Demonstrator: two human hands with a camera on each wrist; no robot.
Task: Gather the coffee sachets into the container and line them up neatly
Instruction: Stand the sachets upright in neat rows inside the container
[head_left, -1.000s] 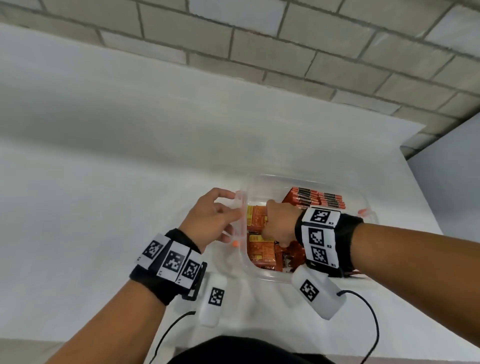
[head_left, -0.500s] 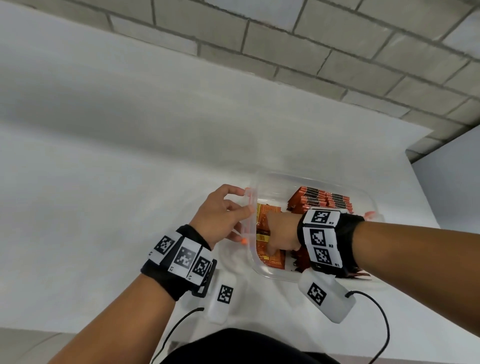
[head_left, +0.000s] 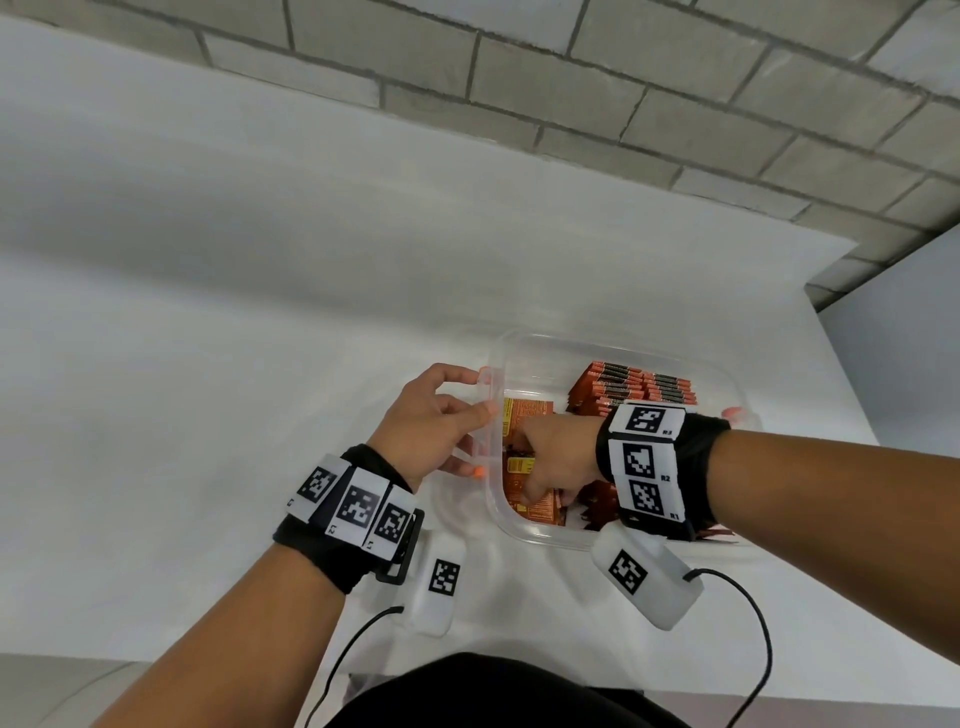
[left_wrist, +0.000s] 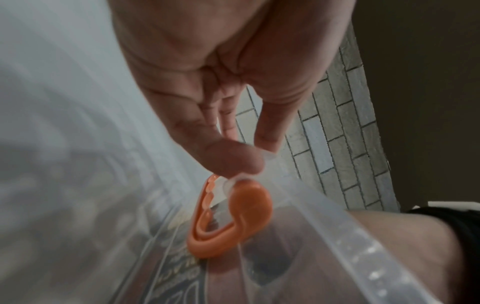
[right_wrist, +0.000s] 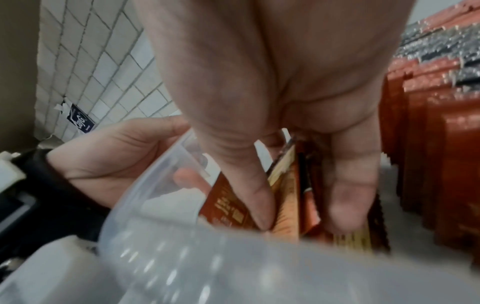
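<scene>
Head view: orange sachets (head_left: 631, 387) inside clear container (head_left: 545, 340).

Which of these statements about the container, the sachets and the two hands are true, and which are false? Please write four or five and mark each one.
1. The left hand grips the rim of the clear container. True.
2. The right hand rests on the table outside the container. False: it reaches inside, fingers among the loose sachets.
3. A neat row of sachets stands at the far side of the container. True.
4. The container's lid is closed. False: it is open on top.
5. The container has orange clips on its side. True.
</scene>
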